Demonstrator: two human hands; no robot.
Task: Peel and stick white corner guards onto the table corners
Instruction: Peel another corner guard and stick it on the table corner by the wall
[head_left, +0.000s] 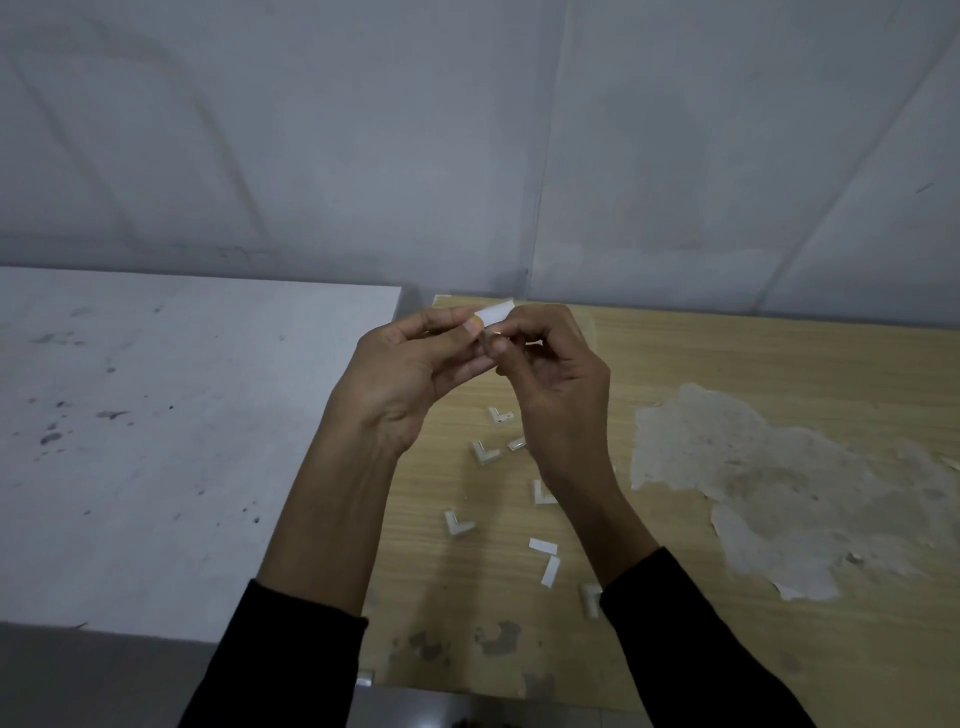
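Backing strips: two (543, 545), white, flat on the wooden bench (727, 364), below the hands between the forearms.
Loose corner guards: six (458, 522) scattered under the hands, some half hidden by the right forearm.
Left hand (405, 374): raised, thumb and fingertips pinching the held guard (494, 314).
Right hand (556, 384): raised, fingers curled, pinching the same guard from the other side.
Held guard: between both hands' fingertips, over the bench's far edge.
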